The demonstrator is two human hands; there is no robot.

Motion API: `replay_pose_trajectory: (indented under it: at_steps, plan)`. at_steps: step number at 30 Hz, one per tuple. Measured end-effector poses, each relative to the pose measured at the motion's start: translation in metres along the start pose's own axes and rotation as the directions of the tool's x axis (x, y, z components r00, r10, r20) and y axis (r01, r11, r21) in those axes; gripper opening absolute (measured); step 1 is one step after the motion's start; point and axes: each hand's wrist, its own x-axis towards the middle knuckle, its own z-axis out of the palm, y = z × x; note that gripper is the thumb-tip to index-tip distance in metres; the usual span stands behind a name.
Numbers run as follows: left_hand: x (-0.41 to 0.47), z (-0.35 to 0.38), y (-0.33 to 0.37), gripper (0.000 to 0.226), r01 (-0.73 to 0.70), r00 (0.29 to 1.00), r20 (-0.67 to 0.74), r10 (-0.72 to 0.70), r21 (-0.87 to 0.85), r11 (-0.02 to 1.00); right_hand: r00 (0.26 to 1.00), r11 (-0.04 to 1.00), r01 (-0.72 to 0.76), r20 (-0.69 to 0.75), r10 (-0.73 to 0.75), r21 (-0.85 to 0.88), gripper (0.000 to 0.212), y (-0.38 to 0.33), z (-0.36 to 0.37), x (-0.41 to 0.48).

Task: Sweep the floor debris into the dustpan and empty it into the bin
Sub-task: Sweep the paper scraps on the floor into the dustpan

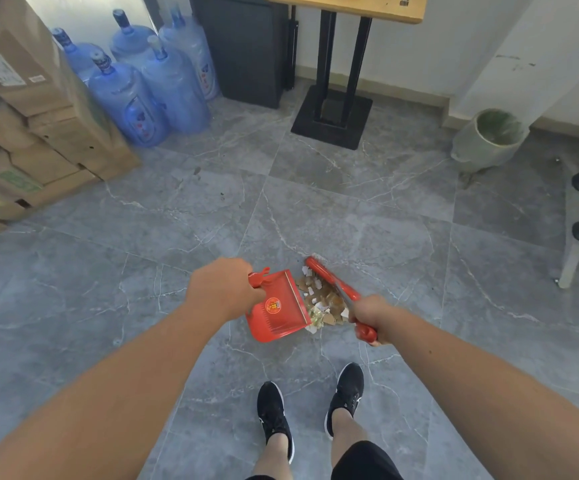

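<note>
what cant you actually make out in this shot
Head view, the only one:
- Brush bristles: hidden under its red back.
- Dustpan handle: covered by the left hand.
- Bin bottom: too dim to see.
- Carton labels: blurred.

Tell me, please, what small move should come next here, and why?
Probably draw the brush in the right hand leftward toward the dustpan held by the left hand. The debris lies heaped on the floor between the brush and the pan's lip, not yet inside.
</note>
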Motion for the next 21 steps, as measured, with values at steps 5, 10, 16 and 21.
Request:
replay_pose_trajectory:
  at_steps: [5, 10, 16, 21]
  plan:
    - [-0.008, 0.007, -0.021, 0.032, -0.002, 1.0, 0.005, 0.002, 0.036, 0.999, 1.0, 1.0, -0.003, -0.019, 0.002, -0.024, 0.008, 0.005, 0.016, -0.005]
    - [-0.013, 0.021, -0.04, 0.029, -0.008, 1.0, 0.022, 0.008, 0.008, 1.0, 1.0, 1.0, -0.017, -0.02, 0.017, 0.007, 0.007, 0.006, 0.024, -0.008]
    - [-0.013, 0.038, -0.047, 0.031, -0.028, 0.998, 0.049, 0.028, 0.007, 1.0, 1.0, 1.0, -0.004, -0.024, 0.004, 0.004, 0.006, 0.01, 0.033, -0.014]
    - [-0.015, 0.05, -0.06, 0.036, -0.033, 0.997, 0.064, 0.032, 0.014, 0.999, 0.998, 0.999, 0.017, -0.059, -0.016, 0.028, 0.011, 0.011, 0.039, -0.016]
